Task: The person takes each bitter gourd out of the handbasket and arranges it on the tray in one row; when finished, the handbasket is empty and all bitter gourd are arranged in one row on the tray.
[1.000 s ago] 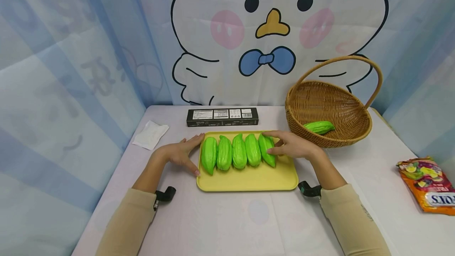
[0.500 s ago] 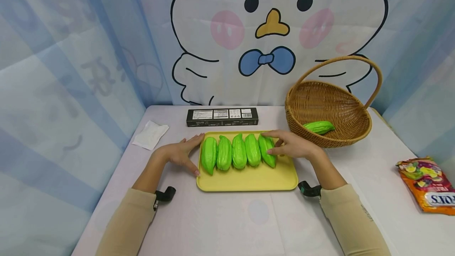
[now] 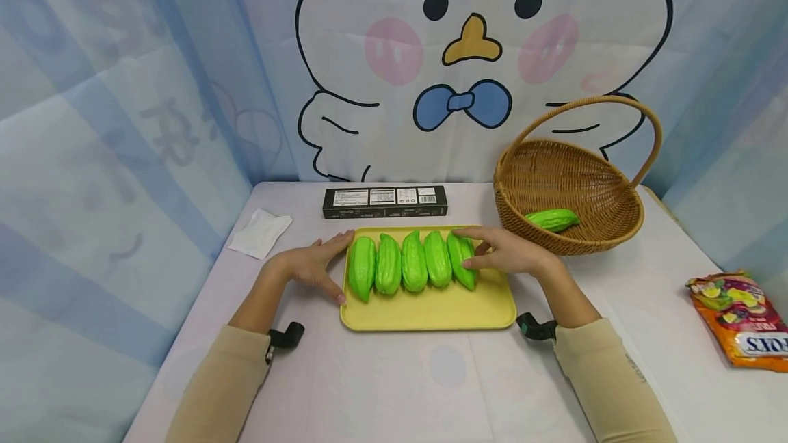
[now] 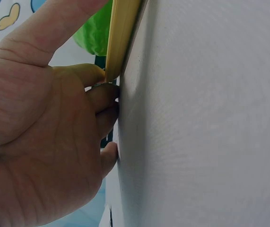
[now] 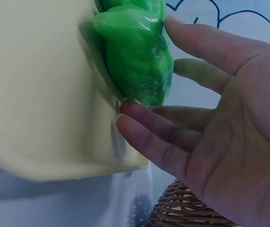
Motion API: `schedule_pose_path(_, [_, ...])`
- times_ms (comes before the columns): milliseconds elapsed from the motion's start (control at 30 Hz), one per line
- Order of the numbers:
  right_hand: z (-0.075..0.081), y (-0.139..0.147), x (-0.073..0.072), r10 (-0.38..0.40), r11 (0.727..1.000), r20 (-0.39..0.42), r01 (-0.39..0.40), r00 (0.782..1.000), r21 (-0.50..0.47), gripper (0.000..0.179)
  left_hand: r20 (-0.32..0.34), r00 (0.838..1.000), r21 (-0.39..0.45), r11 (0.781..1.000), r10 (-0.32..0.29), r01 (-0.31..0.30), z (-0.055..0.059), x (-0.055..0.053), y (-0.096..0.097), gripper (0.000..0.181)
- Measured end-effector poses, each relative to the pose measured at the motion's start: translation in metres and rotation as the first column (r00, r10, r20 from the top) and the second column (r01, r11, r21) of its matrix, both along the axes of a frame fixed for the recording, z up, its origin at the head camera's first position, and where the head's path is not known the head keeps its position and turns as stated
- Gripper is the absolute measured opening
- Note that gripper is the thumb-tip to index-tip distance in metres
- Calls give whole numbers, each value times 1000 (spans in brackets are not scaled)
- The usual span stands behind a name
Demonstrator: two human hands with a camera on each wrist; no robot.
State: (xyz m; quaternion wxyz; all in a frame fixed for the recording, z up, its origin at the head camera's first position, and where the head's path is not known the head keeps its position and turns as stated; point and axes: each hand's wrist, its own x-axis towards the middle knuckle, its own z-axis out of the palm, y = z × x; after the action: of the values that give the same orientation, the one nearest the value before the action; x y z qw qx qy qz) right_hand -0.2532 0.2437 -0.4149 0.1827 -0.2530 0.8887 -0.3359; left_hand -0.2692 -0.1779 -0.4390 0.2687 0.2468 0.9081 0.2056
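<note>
Several green bitter melons [image 3: 414, 262] lie side by side on a yellow tray [image 3: 425, 313] in the head view. My left hand [image 3: 310, 266] is spread at the tray's left edge, thumb near the front and fingers toward the back. In the left wrist view, the other fingers rest on the table beside the tray's rim [image 4: 121, 38]. On the right, the fingertips and thumb of my right hand [image 3: 507, 250] touch the rightmost bitter melon [image 3: 463, 262]. The right wrist view shows two fingertips low by the tray, beneath that melon's end [image 5: 139, 61].
A wicker basket [image 3: 563, 163] with a tall handle stands at the back right, one bitter melon [image 3: 554, 220] inside. Behind the tray lies a long black box [image 3: 385, 202]. A white tissue [image 3: 261, 233] is at the left, an orange snack bag [image 3: 741, 320] at the far right.
</note>
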Motion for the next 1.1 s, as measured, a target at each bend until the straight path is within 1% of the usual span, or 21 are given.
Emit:
schedule_pose_path(100, [1, 1, 1, -18, 1000, -42, 19, 999, 13, 73, -1, 1000, 4, 1000, -4, 4, 0, 0, 0, 144])
schedule_pose_path(300, [8, 2, 2, -63, 998, -131, 62, 989, -13, 68, 4, 1000, -6, 1000, 13, -13, 0, -1, -1, 145])
schedule_pose_path(567, [32, 1, 13, -89, 992, -228, 66, 970, -109, 58, 2, 1000, -8, 1000, 3, -3, -3, -3, -1, 146])
schedule_pose_path(633, [39, 2, 17, -100, 989, -261, 67, 960, -135, 55, -2, 1000, -14, 1000, -2, 2, -3, -4, 0, 146])
schedule_pose_path(700, [46, 5, 20, -121, 984, -302, 74, 945, -164, 52, -6, 1000, -11, 1000, -8, 8, -3, -3, 0, 146])
schedule_pose_path(767, [53, 10, 21, -151, 977, -352, 84, 924, -198, 51, -7, 1000, -4, 1000, -10, 10, -3, -3, 1, 145])
schedule_pose_path(833, [61, 19, 21, -198, 966, -380, 115, 903, -231, 51, -6, 1000, 3, 1000, -7, 7, -3, -3, 1, 145])
schedule_pose_path(900, [69, 31, 21, -250, 954, -383, 157, 890, -257, 51, -4, 1000, 3, 1000, -1, 1, -2, -2, 1, 145])
schedule_pose_path(967, [76, 45, 18, -300, 943, -377, 212, 876, -257, 51, -2, 1000, 2, 1000, 5, -5, -2, -1, 1, 145])
schedule_pose_path(1033, [82, 61, 16, -346, 931, -351, 273, 870, -240, 52, 0, 1000, -6, 1000, 11, -11, -2, 0, 1, 145])
schedule_pose_path(1100, [86, 77, 10, -375, 925, -338, 326, 863, -195, 55, 2, 1000, -10, 1000, 13, -13, -2, 0, 1, 146])
